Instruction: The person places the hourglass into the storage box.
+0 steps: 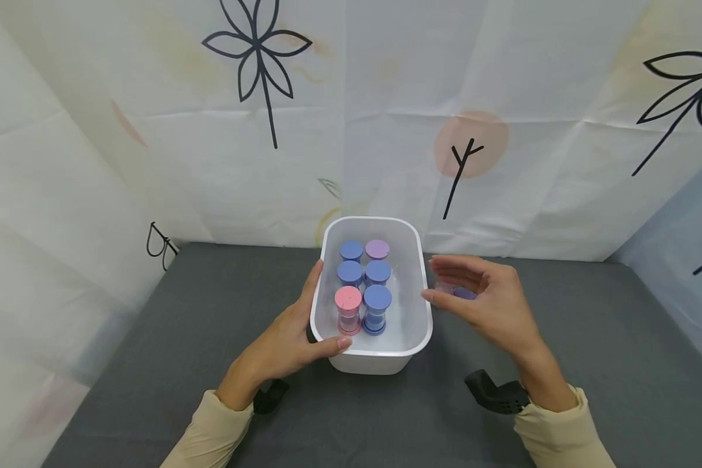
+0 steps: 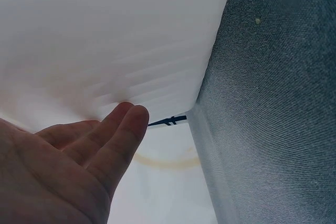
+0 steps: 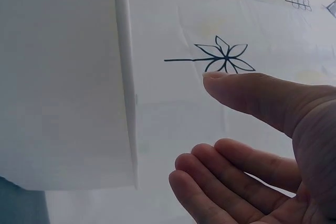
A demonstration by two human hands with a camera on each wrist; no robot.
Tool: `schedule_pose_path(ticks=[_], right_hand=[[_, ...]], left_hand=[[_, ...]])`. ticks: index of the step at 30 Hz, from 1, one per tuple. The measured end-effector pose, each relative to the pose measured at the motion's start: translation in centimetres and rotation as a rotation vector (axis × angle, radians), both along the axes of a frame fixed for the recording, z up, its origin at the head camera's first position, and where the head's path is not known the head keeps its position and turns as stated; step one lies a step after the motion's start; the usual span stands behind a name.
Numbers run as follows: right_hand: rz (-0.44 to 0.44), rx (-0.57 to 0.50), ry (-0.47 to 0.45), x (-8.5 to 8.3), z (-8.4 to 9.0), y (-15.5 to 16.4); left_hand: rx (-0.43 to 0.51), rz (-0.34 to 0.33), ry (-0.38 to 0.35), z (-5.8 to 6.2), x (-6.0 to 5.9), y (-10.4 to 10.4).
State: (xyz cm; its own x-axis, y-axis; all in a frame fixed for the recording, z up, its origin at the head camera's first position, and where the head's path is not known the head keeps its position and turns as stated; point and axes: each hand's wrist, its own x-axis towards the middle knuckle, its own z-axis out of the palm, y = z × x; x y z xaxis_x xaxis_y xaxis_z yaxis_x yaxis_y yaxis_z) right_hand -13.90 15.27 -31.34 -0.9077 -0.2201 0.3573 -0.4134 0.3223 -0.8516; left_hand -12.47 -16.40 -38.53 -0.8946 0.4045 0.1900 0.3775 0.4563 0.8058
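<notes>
A white plastic tub (image 1: 412,286) stands on the grey cloth in the head view. Inside it are several sand timers with blue, purple and pink caps, such as a pink sand timer (image 1: 348,299) and a blue sand timer (image 1: 377,299) at the front. My left hand (image 1: 286,341) grips the tub's near left corner, thumb over the front rim and fingers along the outer wall. My right hand (image 1: 482,296) is beside the tub's right wall, thumb and fingers apart. Behind it, partly hidden, show a blue-purple cap (image 1: 465,293) and a clear pinkish part (image 1: 444,286).
The grey cloth (image 1: 210,325) covers the table. A white fabric backdrop (image 1: 374,162) with flower drawings rises behind the tub and at both sides. Black wrist camera mounts (image 1: 497,393) sit at the wrists.
</notes>
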Motion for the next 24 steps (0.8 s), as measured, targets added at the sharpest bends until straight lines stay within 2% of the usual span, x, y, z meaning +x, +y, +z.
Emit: schedule_pose_path(ticks=[5, 10, 20, 24], right_hand=[[-0.023, -0.028, 0.021, -0.1, 0.2, 0.9], [-0.100, -0.021, 0.036, -0.7, 0.1, 2.2], [-0.272, -0.034, 0.066, -2.5, -1.3, 5.1], [-0.308, -0.032, 0.037, -3.2, -2.1, 5.9]], left_hand=[[0.000, -0.005, 0.008, -0.2, -0.1, 0.0], [0.005, -0.005, 0.013, -0.1, 0.0, 0.0], [0.009, -0.011, 0.009, -0.1, 0.0, -0.1], [0.007, -0.008, 0.006, -0.2, 0.0, 0.0]])
